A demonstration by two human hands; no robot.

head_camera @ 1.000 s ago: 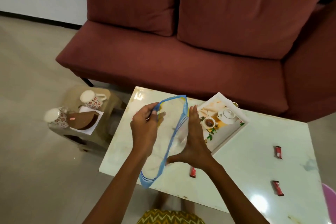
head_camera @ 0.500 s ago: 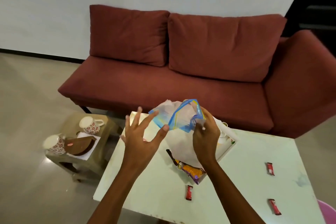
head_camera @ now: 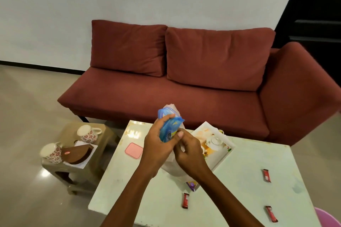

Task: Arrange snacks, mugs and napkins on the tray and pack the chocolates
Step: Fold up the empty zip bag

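Observation:
A clear zip bag with a blue rim [head_camera: 170, 125] is held upright over the pale table [head_camera: 239, 186]. My left hand [head_camera: 156, 145] grips its bunched blue top. My right hand [head_camera: 188, 150] pinches the bag just beside it. A snack packet [head_camera: 192, 184] shows at the bag's lower end. Three red chocolate bars lie on the table: one in front [head_camera: 185, 200], one at the right [head_camera: 266, 175], one at the near right [head_camera: 271, 214]. The white printed tray [head_camera: 220, 155] stands behind my hands. Two patterned mugs [head_camera: 88, 133] [head_camera: 51, 153] stand on a side stool.
A low stool [head_camera: 73, 169] left of the table carries the mugs, white napkins [head_camera: 83, 163] and a brown half-round holder [head_camera: 76, 154]. A pink square [head_camera: 134, 150] lies on the table's left part. A red sofa [head_camera: 175, 83] is behind. A pink seat edge [head_camera: 328, 218] shows at bottom right.
The bag was spread wide between both hands; now its top is bunched in my left hand, with my right hand pinching beside it. The camera has tilted up.

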